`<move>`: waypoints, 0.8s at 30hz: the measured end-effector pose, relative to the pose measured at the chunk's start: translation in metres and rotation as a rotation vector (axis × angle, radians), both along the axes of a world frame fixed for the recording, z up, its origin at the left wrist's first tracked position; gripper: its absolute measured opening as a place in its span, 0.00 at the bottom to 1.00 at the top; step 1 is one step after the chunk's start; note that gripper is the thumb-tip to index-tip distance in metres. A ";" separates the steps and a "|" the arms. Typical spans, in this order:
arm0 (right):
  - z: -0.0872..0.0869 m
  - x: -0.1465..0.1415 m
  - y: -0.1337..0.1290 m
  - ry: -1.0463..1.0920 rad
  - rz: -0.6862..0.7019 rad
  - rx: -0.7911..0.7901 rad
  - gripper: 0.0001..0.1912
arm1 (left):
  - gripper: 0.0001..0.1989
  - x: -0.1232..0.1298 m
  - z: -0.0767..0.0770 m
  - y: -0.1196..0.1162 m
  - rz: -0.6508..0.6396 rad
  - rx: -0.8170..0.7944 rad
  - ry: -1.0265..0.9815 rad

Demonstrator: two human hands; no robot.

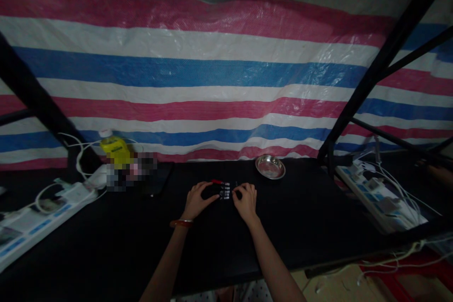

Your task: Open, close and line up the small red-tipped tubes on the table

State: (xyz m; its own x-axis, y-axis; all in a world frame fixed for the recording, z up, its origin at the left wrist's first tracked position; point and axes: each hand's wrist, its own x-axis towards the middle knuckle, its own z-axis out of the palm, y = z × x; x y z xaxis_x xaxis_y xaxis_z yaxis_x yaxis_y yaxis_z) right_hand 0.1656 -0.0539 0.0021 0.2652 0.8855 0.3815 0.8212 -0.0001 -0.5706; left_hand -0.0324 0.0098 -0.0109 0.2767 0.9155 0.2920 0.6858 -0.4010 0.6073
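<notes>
Several small silvery pieces [226, 192] lie in a short stack of rows on the black table [219, 240]. A red slim item [217, 181] points at the top row from the left. My left hand [198, 199], with a bracelet at the wrist, is at the left of the pieces, thumb and fingers apart around a gap. On their right side, my right hand [245, 199] has its thumb and index finger curled together by the pieces' ends; anything between the fingertips is too small to make out. A small dark item [237, 183] shows just above it.
A round metal dish [270, 167] sits at the back right. Power strips with cables [46, 219] [382, 193] flank the table. A yellow bottle [116, 149] and a dark flat item [160, 180] are at the back left. Another person's hand [439, 170] shows far right.
</notes>
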 end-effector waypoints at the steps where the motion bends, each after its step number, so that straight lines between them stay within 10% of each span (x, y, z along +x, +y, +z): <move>1: 0.000 0.000 0.000 0.002 -0.001 0.000 0.06 | 0.23 0.000 -0.001 0.001 0.004 0.004 -0.010; 24: -0.003 0.001 0.005 -0.010 -0.025 -0.023 0.06 | 0.20 0.000 0.001 0.002 0.001 0.015 -0.094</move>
State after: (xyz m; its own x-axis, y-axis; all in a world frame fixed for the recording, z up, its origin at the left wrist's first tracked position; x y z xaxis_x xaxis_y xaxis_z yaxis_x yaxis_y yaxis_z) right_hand 0.1667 -0.0486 -0.0013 0.2839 0.8872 0.3637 0.8263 -0.0340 -0.5622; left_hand -0.0325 0.0114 -0.0100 0.2464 0.9111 0.3305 0.6268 -0.4099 0.6627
